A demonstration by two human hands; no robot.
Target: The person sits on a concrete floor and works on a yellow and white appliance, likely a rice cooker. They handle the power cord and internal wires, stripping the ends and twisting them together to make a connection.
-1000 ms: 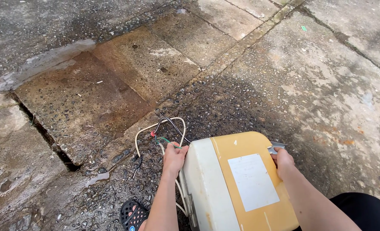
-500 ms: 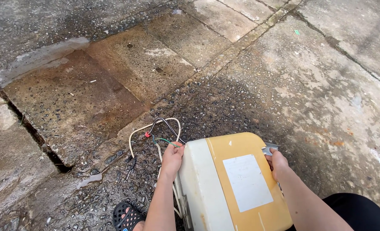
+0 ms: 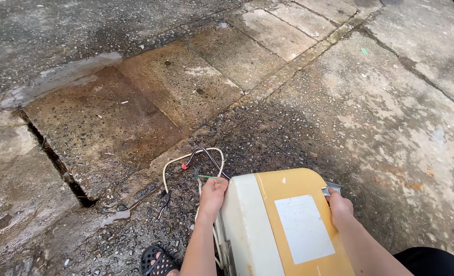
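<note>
A yellowed plastic appliance casing (image 3: 283, 204) with a white front edge and a white label on top fills the bottom centre of the head view. My left hand (image 3: 212, 193) grips its white left corner. My right hand (image 3: 339, 207) holds its right side, next to a small metal bracket (image 3: 332, 187). A bundle of loose wires (image 3: 196, 161), cream, black, red and green, hangs out by my left hand and trails onto the wet concrete.
Wet concrete slabs (image 3: 150, 102) lie ahead, with a deep crack (image 3: 58, 163) at the left and a raised seam running diagonally to the upper right. My foot in a black sandal (image 3: 155, 263) stands at the bottom, left of the casing.
The view has shifted slightly; the casing and both hands stay together and sit a little lower right in view. Both grips are unchanged.
</note>
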